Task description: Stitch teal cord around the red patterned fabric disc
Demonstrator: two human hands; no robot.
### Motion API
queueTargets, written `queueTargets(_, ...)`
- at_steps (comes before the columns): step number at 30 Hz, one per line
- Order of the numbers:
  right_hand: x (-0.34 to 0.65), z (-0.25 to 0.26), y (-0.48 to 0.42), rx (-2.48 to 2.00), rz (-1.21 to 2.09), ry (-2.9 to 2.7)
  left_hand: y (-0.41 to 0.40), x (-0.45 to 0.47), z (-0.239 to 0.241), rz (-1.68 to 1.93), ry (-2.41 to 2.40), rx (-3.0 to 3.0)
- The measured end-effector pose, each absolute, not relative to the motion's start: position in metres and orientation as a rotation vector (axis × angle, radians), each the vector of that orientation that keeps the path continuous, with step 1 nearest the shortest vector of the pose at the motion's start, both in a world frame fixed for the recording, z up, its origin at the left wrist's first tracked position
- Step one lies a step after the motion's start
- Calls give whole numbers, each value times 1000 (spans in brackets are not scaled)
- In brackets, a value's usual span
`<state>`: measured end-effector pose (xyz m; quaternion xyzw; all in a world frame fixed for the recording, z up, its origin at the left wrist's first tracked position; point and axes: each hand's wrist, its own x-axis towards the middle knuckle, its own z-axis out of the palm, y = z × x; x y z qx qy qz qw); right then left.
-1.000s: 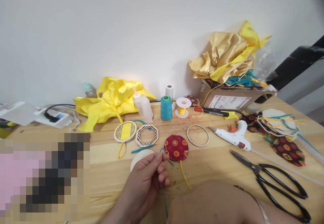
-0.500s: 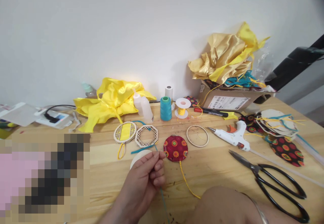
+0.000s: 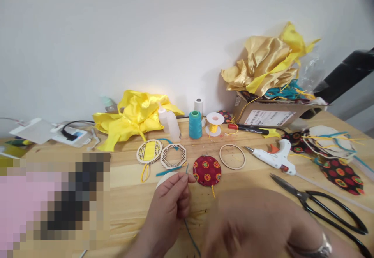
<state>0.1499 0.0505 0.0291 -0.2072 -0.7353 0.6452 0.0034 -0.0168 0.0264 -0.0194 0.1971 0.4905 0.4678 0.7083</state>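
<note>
My left hand (image 3: 169,203) is closed in a pinch, and a short end of teal thread (image 3: 192,235) stands up from its fingertips. The rest of that thread runs down from below the fist toward the bottom edge. At lower right, my right hand (image 3: 257,219) is smeared by motion, its fingers bent downward and hard to make out. Just beyond the fingers of my left hand lies a round red patterned fabric disc (image 3: 207,171) with a yellow braided cord (image 3: 213,192). Partly behind my left hand sits a white disc (image 3: 163,179).
Scissors (image 3: 304,196) and a glue gun (image 3: 277,157) lie at right. Behind are a wooden ring (image 3: 220,157), an octagonal lattice frame (image 3: 162,158), a teal thread cone (image 3: 195,125) and a yellow cord spool (image 3: 214,118). A cardboard box (image 3: 305,114) holds fabric.
My right hand has risen further into view at the bottom, now covering most of the yellow cord. My left hand keeps its pinch on the thread. The whole view has shifted slightly.
</note>
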Motion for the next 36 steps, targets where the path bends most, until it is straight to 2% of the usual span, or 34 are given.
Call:
queueTargets(4,152,17,70,-1226,1672,-1981,22,-15,-18,1066,1142,585)
queueTargets(11,133,-11,71,-1106,1881,-1575,18,-15,-22,1006,1225,821)
queueTargets(18,124,-19,66,-1150,1875,-1207,18,-12,-19,1006,1287,881)
queueTargets(28,125,-23,71,-1230,1737,-1227,19,-13,-23,985,1291,805)
queueTargets(36,125,-30,76,-1338,1480,-1554,21,-10,-22,988,1311,771)
